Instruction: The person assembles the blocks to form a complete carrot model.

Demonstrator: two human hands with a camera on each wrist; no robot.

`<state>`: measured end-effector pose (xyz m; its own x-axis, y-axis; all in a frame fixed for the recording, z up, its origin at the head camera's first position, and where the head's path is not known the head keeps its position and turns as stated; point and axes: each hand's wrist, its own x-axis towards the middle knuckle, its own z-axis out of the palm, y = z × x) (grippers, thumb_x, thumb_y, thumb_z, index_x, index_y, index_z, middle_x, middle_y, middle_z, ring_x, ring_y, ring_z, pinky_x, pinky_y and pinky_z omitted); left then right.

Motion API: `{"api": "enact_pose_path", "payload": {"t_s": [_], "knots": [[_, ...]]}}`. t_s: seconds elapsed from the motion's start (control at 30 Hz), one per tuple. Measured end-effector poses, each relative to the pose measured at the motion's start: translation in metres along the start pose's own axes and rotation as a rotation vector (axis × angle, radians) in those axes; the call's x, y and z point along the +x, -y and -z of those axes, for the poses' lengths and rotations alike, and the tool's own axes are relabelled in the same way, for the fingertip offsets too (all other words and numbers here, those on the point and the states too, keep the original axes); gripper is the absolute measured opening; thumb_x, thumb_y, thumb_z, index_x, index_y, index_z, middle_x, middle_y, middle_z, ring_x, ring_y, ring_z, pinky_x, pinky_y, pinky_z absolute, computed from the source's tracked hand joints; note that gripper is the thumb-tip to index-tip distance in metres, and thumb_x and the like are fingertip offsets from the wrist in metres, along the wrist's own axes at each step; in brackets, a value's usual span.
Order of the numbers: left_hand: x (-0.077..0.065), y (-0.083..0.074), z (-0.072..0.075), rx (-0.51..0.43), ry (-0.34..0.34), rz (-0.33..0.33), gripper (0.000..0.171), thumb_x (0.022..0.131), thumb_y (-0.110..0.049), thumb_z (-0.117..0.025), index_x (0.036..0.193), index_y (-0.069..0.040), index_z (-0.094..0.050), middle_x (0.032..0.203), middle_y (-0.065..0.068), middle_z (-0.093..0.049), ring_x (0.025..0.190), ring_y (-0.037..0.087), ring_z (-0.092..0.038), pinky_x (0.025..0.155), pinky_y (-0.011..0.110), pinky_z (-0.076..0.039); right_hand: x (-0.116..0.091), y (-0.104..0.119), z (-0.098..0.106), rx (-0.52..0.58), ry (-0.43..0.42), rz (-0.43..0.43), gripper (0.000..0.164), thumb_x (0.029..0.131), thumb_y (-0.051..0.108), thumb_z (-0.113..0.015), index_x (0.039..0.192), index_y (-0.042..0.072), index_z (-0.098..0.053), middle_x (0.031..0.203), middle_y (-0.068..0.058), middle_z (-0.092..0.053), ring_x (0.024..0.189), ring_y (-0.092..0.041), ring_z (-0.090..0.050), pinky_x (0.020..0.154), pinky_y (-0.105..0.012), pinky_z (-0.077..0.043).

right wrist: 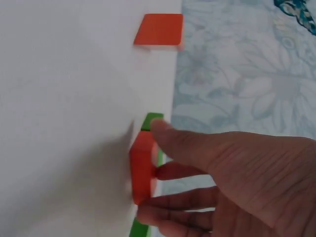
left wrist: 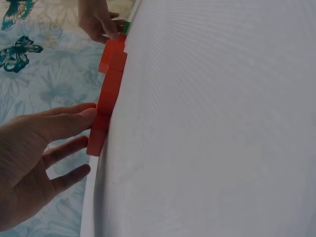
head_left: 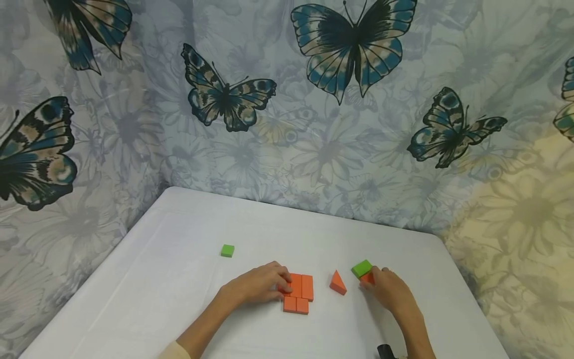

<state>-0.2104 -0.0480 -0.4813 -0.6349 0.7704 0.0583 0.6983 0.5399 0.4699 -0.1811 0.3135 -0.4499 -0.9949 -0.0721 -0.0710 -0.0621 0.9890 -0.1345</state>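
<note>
Flat orange blocks [head_left: 302, 286] lie side by side on the white table, with smaller orange blocks [head_left: 296, 305] along their near edge. At the group's left side, my left hand [head_left: 262, 283] touches an orange block with thumb and fingertips. In the left wrist view its other fingers [left wrist: 71, 177] extend loosely, away from the blocks. My right hand [head_left: 389, 288] pinches an orange block [right wrist: 142, 168] between thumb and fingers. Against that block lies a green block [head_left: 361, 269], partly hidden by the hand in the right wrist view. An orange triangular block [head_left: 338, 283] lies between the group and my right hand.
A small green block [head_left: 227, 251] sits farther back on the left part of the white table [head_left: 179, 239]. Butterfly-patterned fabric [head_left: 323, 144] hangs behind the table's back edge. A black object [head_left: 385, 351] shows beside the right forearm.
</note>
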Motion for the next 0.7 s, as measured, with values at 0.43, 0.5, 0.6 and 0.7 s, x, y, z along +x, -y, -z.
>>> {"api": "enact_pose_path", "payload": {"t_s": [0.43, 0.5, 0.6, 0.7], "knots": [[0.000, 0.003, 0.001, 0.000, -0.006, -0.003, 0.022, 0.095, -0.020, -0.078, 0.115, -0.025, -0.082, 0.122, -0.012, -0.070, 0.124, 0.008, -0.057, 0.108, 0.025, -0.052, -0.007, 0.007, 0.000, 0.053, 0.115, -0.070, 0.038, 0.100, 0.024, -0.069, 0.120, -0.003, -0.052, 0.082, -0.008, -0.059, 0.071, -0.020, -0.054, 0.062, -0.037, -0.048], [0.000, 0.003, 0.001, -0.003, -0.009, -0.005, 0.021, 0.095, -0.020, -0.078, 0.115, -0.025, -0.082, 0.122, -0.012, -0.070, 0.124, 0.008, -0.057, 0.108, 0.024, -0.051, -0.009, 0.007, -0.001, 0.053, 0.116, -0.054, 0.031, 0.101, 0.015, -0.065, 0.121, -0.003, -0.050, 0.084, -0.009, -0.059, 0.073, -0.021, -0.055, 0.064, -0.039, -0.050], [0.000, 0.004, 0.001, -0.009, -0.010, -0.006, 0.021, 0.094, -0.019, -0.078, 0.114, -0.024, -0.082, 0.121, -0.012, -0.070, 0.124, 0.007, -0.058, 0.108, 0.024, -0.052, -0.012, 0.005, 0.003, 0.039, 0.102, -0.020, 0.027, 0.099, 0.006, -0.063, 0.121, -0.004, -0.051, 0.089, -0.011, -0.061, 0.078, -0.023, -0.057, 0.069, -0.042, -0.053], [0.000, 0.003, 0.001, -0.012, -0.003, -0.003, 0.021, 0.094, -0.019, -0.079, 0.114, -0.025, -0.082, 0.121, -0.013, -0.070, 0.123, 0.007, -0.057, 0.107, 0.024, -0.052, -0.020, 0.003, 0.010, 0.012, 0.036, 0.019, 0.029, 0.091, 0.005, -0.072, 0.114, -0.003, -0.057, 0.086, -0.008, -0.062, 0.077, -0.022, -0.056, 0.068, -0.041, -0.052]]}}
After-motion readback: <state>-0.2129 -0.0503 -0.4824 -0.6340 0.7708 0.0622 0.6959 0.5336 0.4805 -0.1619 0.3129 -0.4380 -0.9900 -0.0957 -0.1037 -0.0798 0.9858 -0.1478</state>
